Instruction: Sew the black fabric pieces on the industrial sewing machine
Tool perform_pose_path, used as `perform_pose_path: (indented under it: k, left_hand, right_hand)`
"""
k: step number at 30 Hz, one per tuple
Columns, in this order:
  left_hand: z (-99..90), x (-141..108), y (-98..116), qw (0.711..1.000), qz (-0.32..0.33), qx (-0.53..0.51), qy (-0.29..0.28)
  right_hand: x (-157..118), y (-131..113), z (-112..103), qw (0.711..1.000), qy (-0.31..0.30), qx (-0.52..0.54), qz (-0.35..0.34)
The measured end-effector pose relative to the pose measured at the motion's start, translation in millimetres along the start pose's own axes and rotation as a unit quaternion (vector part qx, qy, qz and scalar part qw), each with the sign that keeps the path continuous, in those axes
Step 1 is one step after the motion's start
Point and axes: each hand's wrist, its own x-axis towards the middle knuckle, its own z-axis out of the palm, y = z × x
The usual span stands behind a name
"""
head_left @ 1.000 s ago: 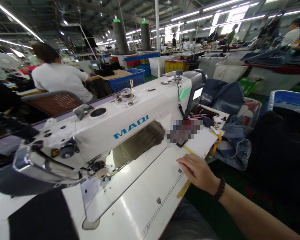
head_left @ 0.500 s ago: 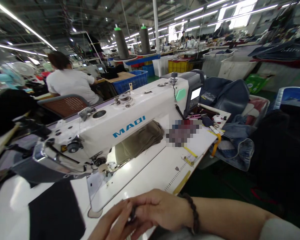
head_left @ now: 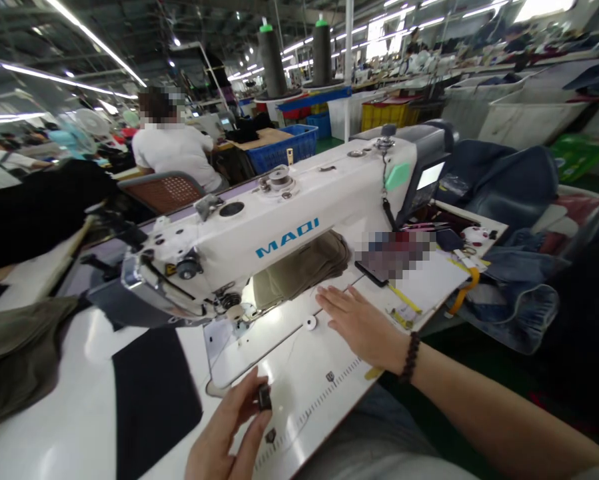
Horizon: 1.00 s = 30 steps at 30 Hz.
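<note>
My left hand (head_left: 229, 427) pinches a small dark metal bobbin case (head_left: 264, 397) between thumb and fingers, above the front edge of the white sewing table (head_left: 299, 387). Stretched out over the tabletop, my right hand (head_left: 364, 327) has its fingers apart and nothing in them. Just left of its fingertips lies a small white bobbin (head_left: 308, 323), apart from the hand. Behind both hands stands the white sewing machine (head_left: 289, 230), with olive fabric pieces (head_left: 304, 270) stacked under its arm.
Black fabric (head_left: 154, 393) lies left of the machine bed, with olive cloth (head_left: 19, 353) farther left. A phone (head_left: 374, 270), a yellow tape measure (head_left: 404, 313) and an orange strap (head_left: 464, 293) are at the right. Denim (head_left: 509, 307) hangs beyond the table; a person (head_left: 172, 150) sits ahead.
My hands, together before, are now apart. The right has reached forward and right onto the table; the left keeps the bobbin case. A white bobbin now shows on the table. The view has shifted left.
</note>
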Motion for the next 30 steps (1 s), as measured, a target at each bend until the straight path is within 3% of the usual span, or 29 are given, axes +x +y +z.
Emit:
perform_pose_path:
  k: [4,6,12,17,20,23,27,30]
  left_hand:
    - [3.1,3,-3,0.986,-0.118,-0.121,0.001]
    - [5.4,5,-2,0.98,-0.138,-0.145,0.0]
    - [6.0,5,5,0.967,-0.157,-0.2,-0.004]
    - [0.7,2,6,0.949,-0.149,-0.278,0.015]
    - [-6.1,2,6,0.919,-0.127,-0.369,0.061]
    - [-15.1,6,10,0.872,-0.106,-0.469,0.096]
    - [-25.6,11,17,0.824,-0.11,-0.546,0.105]
    - [-27.7,10,16,0.797,-0.13,-0.578,0.119]
  right_hand:
    - [-2,7,-16,0.997,0.069,0.021,0.026]
    - [-1,4,-19,0.996,0.053,0.061,0.03]
    - [16,-22,-3,0.993,-0.049,0.096,-0.057]
    - [32,-32,4,0.987,-0.1,0.114,-0.057]
    - [30,-32,-2,0.982,-0.109,0.147,-0.057]
    - [23,-34,-7,0.954,-0.14,0.262,-0.036]
    - [10,-39,-10,0.888,-0.196,0.415,0.014]
    - [2,-47,-16,0.842,-0.223,0.491,0.005]
